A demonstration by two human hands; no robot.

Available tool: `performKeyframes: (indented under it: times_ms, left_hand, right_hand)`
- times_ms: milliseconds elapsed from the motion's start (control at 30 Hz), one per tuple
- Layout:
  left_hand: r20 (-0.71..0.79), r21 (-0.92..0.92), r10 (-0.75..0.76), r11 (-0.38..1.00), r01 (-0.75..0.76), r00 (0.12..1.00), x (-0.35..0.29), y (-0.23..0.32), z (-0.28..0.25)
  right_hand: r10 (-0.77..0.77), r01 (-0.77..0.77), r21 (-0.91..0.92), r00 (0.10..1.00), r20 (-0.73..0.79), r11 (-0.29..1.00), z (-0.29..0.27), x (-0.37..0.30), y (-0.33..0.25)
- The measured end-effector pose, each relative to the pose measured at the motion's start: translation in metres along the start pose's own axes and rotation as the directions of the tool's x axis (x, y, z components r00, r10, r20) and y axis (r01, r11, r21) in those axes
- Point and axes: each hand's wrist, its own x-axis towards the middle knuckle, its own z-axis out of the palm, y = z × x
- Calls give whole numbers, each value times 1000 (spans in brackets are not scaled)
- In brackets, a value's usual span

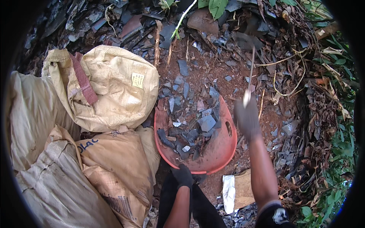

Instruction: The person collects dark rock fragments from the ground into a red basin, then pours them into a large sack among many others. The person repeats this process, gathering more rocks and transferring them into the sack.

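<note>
A red plastic scoop pan (pixel 218 157) lies on the soil in front of me, its open side facing away. Grey flat shards (pixel 206 123) and dark fragments fill part of it. My left hand (pixel 183 176), in a dark glove, is closed on the pan's near rim. Right of the pan, my gloved right hand (pixel 247 119) is raised and blurred by motion. It grips a hand tool with a thin metal shaft (pixel 252 66). The tool's far end is a dark blur over the litter, so its shape is unclear.
Stuffed sacks (pixel 110 167) crowd the left, with a cream woven sack (pixel 118 87) farther off. More shards, sticks and dry leaves cover the far ground. Green plants (pixel 338 152) line the right edge. A piece of cardboard (pixel 243 189) lies near my right forearm.
</note>
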Motion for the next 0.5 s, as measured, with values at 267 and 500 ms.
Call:
performKeyframes:
  times_ms: [267,500]
  left_hand:
    - [97,234,16,972,-39,995,-3,5,4]
    - [13,264,-40,964,35,999,2,-3,6]
  right_hand:
    - [-266,494,-858,853,448,141,85,149,-70]
    - [-333,549,-765,829,449,337,38,139,-71]
